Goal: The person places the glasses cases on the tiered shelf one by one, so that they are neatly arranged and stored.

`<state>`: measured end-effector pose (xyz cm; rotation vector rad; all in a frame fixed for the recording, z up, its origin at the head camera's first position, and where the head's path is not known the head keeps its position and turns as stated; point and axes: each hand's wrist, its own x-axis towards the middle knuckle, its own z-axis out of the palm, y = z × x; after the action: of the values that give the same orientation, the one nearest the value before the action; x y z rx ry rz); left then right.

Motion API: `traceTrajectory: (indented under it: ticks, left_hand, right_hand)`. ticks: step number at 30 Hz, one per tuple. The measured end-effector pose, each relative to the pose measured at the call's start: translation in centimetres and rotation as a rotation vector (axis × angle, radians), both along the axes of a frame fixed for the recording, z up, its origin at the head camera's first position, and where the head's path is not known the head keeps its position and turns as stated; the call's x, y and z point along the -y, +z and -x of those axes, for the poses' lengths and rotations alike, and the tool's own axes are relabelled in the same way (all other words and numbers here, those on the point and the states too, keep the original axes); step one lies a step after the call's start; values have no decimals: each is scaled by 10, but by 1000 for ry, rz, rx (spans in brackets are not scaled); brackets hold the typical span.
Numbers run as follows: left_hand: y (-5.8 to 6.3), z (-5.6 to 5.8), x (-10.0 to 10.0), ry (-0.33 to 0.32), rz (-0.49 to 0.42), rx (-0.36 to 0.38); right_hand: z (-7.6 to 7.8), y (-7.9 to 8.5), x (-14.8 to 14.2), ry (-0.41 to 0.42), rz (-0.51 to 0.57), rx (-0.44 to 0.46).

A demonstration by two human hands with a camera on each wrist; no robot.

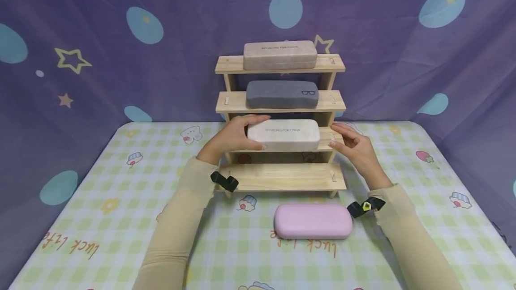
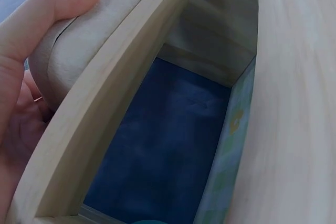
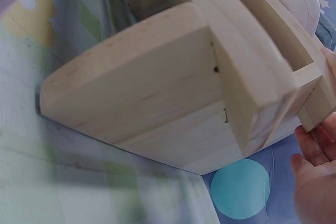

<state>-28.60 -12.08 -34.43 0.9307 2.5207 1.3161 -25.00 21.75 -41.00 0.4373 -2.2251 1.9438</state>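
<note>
A white glasses case (image 1: 283, 134) with dark lettering lies on the third board down of a wooden stepped rack (image 1: 280, 177). My left hand (image 1: 235, 135) grips the case's left end, thumb at the front and fingers over the back. In the left wrist view, the thumb presses on the pale case (image 2: 86, 40) close to the board's edge. At the same board's right end, my right hand (image 1: 356, 149) holds the wood between thumb and fingers. The right wrist view shows that hand (image 3: 317, 166) against the board's end, partly cut off by the frame.
A beige case (image 1: 280, 56) sits on the top board and a grey-blue case (image 1: 282, 95) with a glasses print on the second. In front of the rack, a pink case (image 1: 313, 221) lies on the checked tablecloth (image 1: 121, 232). A purple curtain (image 1: 193, 57) hangs behind.
</note>
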Motion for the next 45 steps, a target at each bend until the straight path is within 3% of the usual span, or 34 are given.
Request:
traceTrajectory:
  ticks: [6,12,20,26,32,38,45]
  left_hand:
    - [1,-1,2,-7,22,1]
    - [1,-9,7,1,-18,36]
    - [5,-28,24,57,10,-39]
    - [10,-48,34,72,-71,-16]
    - [11,-72,32,-33,-129,-97]
    - [6,-93,20,-120,-155,-88]
    - [-8,-111,3,-189,-150,-109]
  right_hand:
    - [0,-1,0,3,12,-7]
    - [1,-1,0,0,12,-5]
    - [-1,1,0,-7,1,-2]
    - [-3,2,0,-6,-1,5]
    - [-2,1,0,4,18,-2]
    - [-2,1,0,9,34,-6]
    - [-3,2,0,3,12,-1]
